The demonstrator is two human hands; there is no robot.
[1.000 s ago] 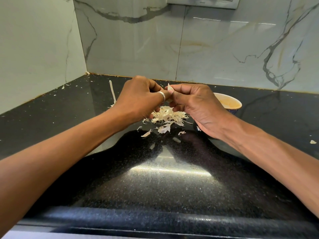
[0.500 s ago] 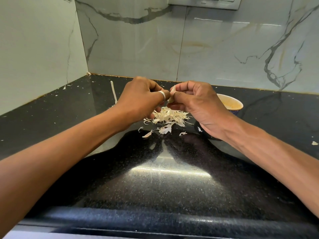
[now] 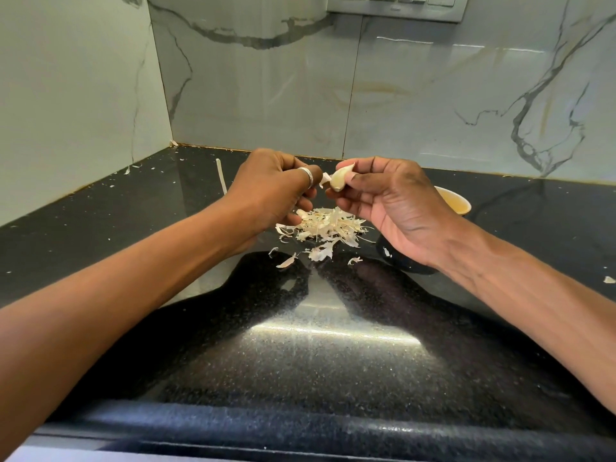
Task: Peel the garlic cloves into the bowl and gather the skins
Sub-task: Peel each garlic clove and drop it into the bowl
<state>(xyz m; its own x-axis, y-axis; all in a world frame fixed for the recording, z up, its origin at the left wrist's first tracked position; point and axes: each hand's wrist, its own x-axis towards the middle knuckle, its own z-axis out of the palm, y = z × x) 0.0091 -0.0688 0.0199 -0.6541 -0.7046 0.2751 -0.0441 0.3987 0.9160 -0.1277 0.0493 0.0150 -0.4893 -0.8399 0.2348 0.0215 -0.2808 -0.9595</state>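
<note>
1. Head view, the hands: the right hand (image 3: 396,208) holds a garlic clove (image 3: 340,180) in the air above the tabletop (image 3: 133,261), toward the middle of its back edge. Its fingers (image 3: 366,165) and thumb are curled round the clove and pinch it at the upper end.
2. Same view: the left hand (image 3: 270,188), with a ring (image 3: 308,176) on one finger, is just beside the clove. Its fingers are curled, and they seem to pinch a strip of skin (image 3: 325,178) that hangs from the clove's near side. The pinch itself is partly hidden.
3. The clove's long axis is tilted. The pointed tip is up and toward the right hand. The blunt end is down and toward the left hand, so the skin would pull off leftward, away from the right fingers.
4. The pile of skins (image 3: 325,228) lies on the tabletop right under both hands, with a few loose flakes on its front side.
5. The bowl (image 3: 455,201) stands behind the right hand, toward the back right, half hidden by it. The right hand is plainly nearer to it, so I judge the peeled clove should go there with a short move to the right.
6. A dark round thing (image 3: 400,258) sits under the right wrist. I cannot tell what it is.
</note>
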